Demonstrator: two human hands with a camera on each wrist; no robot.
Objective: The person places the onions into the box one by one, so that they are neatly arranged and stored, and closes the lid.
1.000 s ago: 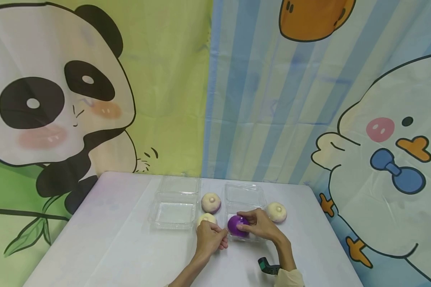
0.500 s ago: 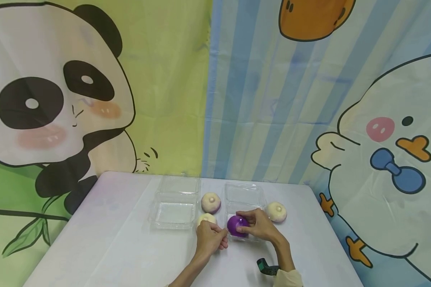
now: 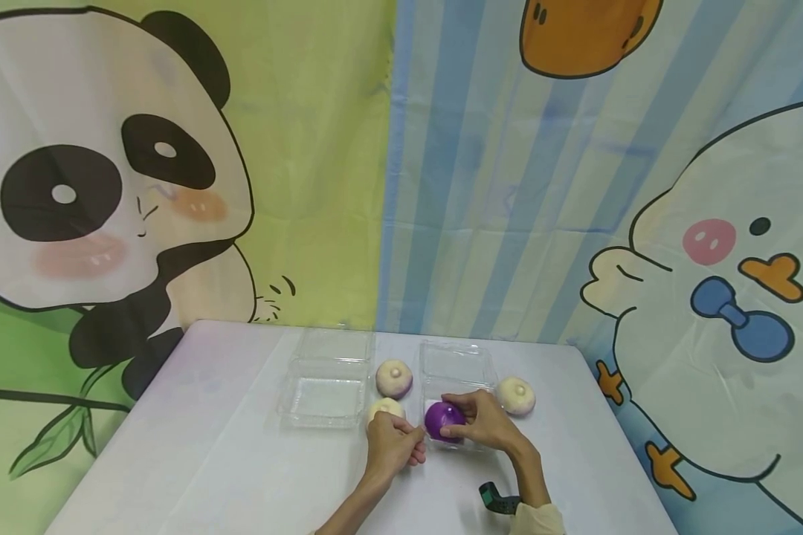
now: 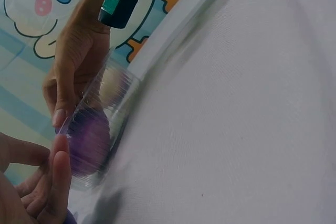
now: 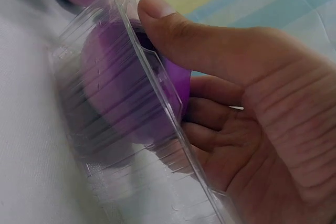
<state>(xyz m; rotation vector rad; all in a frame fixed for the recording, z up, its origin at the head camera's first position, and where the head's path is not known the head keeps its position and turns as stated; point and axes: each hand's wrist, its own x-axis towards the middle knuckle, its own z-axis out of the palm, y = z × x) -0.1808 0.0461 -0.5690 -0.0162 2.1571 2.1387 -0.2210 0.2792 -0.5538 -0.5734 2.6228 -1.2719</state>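
Note:
A clear plastic clamshell box (image 3: 456,362) lies on the table with its lid laid back. My left hand (image 3: 391,443) pinches the box's near-left rim, as the left wrist view also shows. Inside the box's near half, my right hand (image 3: 485,420) holds a glossy purple round thing (image 3: 444,421), much like a toy turnip, between thumb and fingers. In the right wrist view, the purple thing (image 5: 118,80) shows through the box's ribbed wall. A cream round piece (image 3: 386,406) beyond my left hand is partly hidden by it.
Another cream round piece (image 3: 393,379), purple underneath, sits between the two boxes; one more (image 3: 516,395) stands right of the near box. A second clear clamshell box (image 3: 326,397) lies opened at left. A printed cloth (image 3: 308,186) hangs behind the table (image 3: 227,446).
Both hands stay nearly still. The right thumb shifts very slightly on the purple thing; the box and the other round pieces keep their places.

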